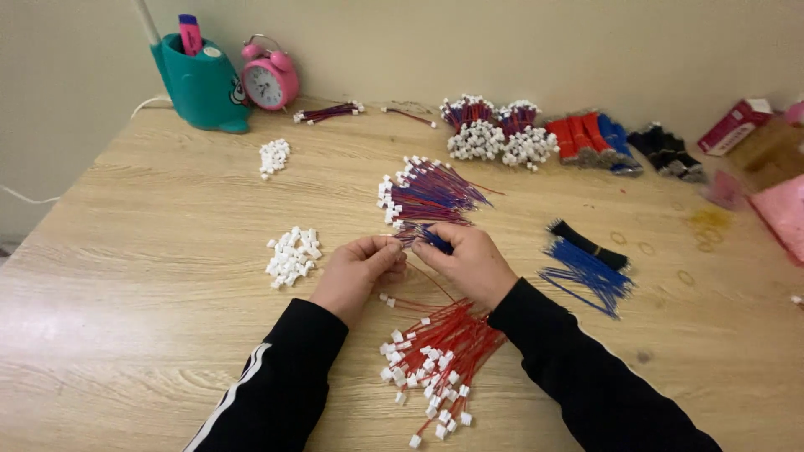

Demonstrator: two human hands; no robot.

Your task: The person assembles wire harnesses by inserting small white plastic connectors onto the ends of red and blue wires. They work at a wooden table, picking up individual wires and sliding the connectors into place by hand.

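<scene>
A fan of red wires with white connectors [435, 360] lies nearest on the wooden desk [151, 335]. Above it, the left hand [358, 272] and right hand [469, 261] meet, each grip pinching a small bundle of red-and-blue wires [421, 234]. Loose white connectors [293, 254] sit left; blue wires [586, 274] lie right.

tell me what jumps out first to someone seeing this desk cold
Probably the two hands meeting mid-table: the left hand and right hand pinch a few red and blue wires between them. Below the wrists fans a pile of red wires with white connectors. At the back left stands a pink alarm clock beside a teal pen holder.
</scene>
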